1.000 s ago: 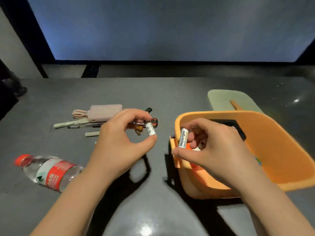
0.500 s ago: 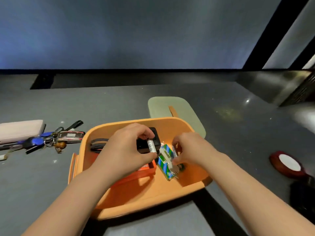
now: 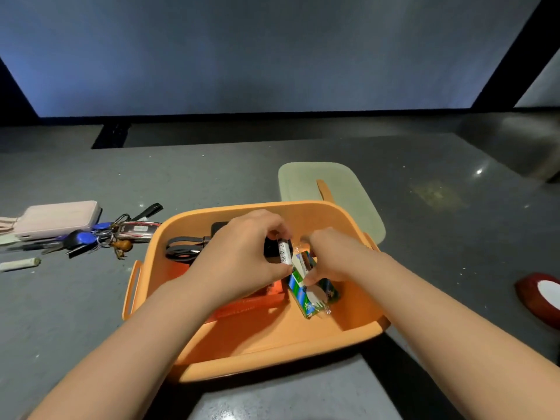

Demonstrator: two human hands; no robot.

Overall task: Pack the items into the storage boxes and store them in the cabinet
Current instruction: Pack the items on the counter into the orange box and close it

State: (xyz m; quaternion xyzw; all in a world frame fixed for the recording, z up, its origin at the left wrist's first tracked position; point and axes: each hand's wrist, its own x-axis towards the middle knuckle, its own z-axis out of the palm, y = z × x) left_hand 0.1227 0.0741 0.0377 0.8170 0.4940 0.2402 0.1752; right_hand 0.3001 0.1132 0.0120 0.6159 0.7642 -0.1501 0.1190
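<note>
A small, rigid, smooth battery (image 3: 285, 253) is pinched endwise by the left hand (image 3: 242, 256) inside the orange box (image 3: 303, 338); the right hand (image 3: 330, 256) is pinching another, barely visible.

Fig. The person's limbs, as I saw them remotely through the head camera. Left hand (image 3: 242, 256) and right hand (image 3: 333, 256), both above the orange storage box (image 3: 218, 209), were bare. Left forearm (image 3: 136, 344), on the near-left side of the box, and right forearm (image 3: 439, 313), on its near-right side, were likewise bare from wrist to picture edge. Each was smooth in outline and looked broader farther from the box.
</note>
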